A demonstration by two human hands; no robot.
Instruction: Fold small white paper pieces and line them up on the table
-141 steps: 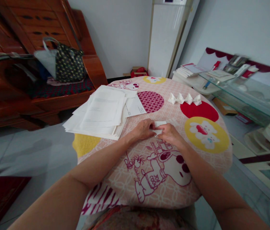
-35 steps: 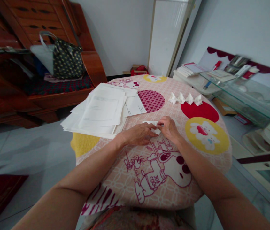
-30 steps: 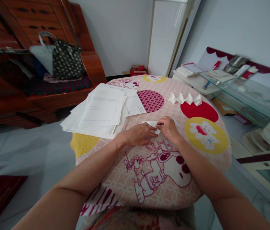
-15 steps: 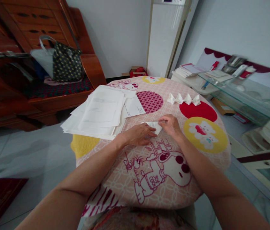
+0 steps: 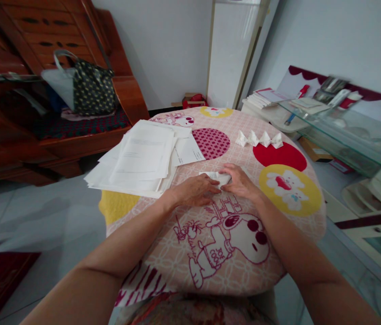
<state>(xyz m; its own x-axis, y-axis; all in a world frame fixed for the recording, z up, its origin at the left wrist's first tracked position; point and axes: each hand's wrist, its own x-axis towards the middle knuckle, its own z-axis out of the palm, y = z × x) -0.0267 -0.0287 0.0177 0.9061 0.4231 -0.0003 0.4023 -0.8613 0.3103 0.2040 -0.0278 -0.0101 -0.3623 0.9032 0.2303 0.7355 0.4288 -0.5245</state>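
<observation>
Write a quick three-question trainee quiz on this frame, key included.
1. Count: how many folded white pieces stand in the row?
2. Choose: where does the paper stack lie?
A) on the wooden bench
B) on the table, toward the person's left
C) on the glass shelf
3. True or false: the left hand and right hand both touch the same small white paper.

Key: 1. four; 2. B; 3. true

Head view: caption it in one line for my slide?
Left hand and right hand on a small white paper, four folded shapes in a row beyond, stack of sheets at left.
</observation>
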